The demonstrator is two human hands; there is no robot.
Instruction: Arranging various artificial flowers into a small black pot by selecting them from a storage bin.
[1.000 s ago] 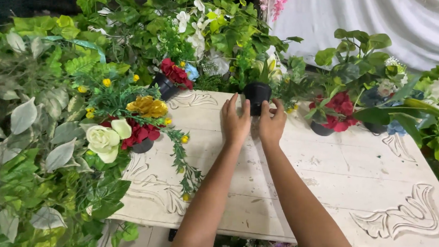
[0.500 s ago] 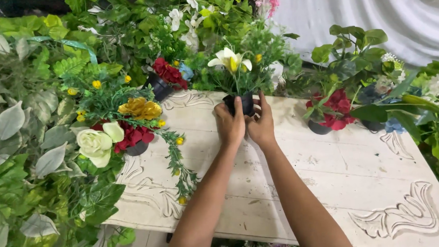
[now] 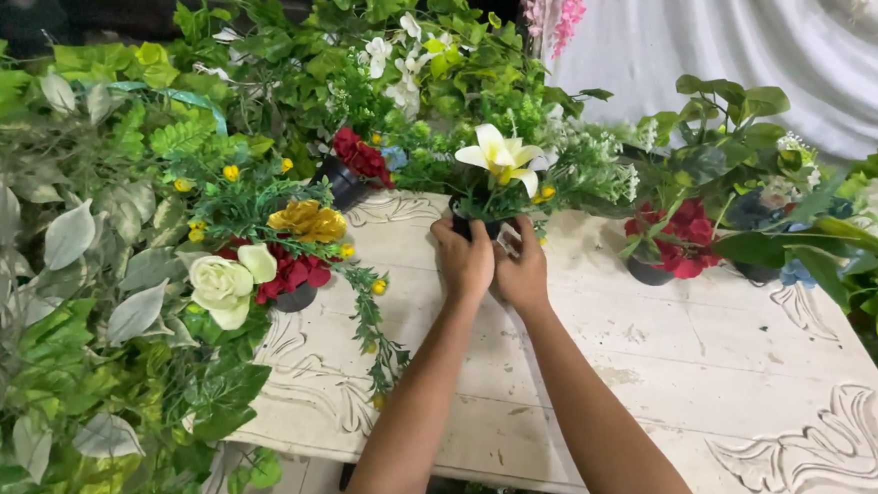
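While we cup the small black pot (image 3: 478, 222) from both sides, our left hand (image 3: 463, 261) and right hand (image 3: 520, 270) are closed around its lower wall, fingers wrapped and thumbs toward us, so the pot sits between the 2 palms at the far middle of the white carved surface (image 3: 666, 365). We cannot tell whether its base rests on the surface or hangs just above it. A white and yellow lily (image 3: 499, 159) stands up out of the pot among green sprigs, which makes the load top-heavy: if we tilt it or loosen 1 palm, it could tip and spill its stems. Crowding adds risk. The dark pot of red blooms (image 3: 350, 171) sits just beside it on the left, and the pot of red flowers (image 3: 671, 245) stands near on the right, so a sideways swing could snag foliage and drag a neighbour over. The rose arrangement (image 3: 260, 271) lies well apart.
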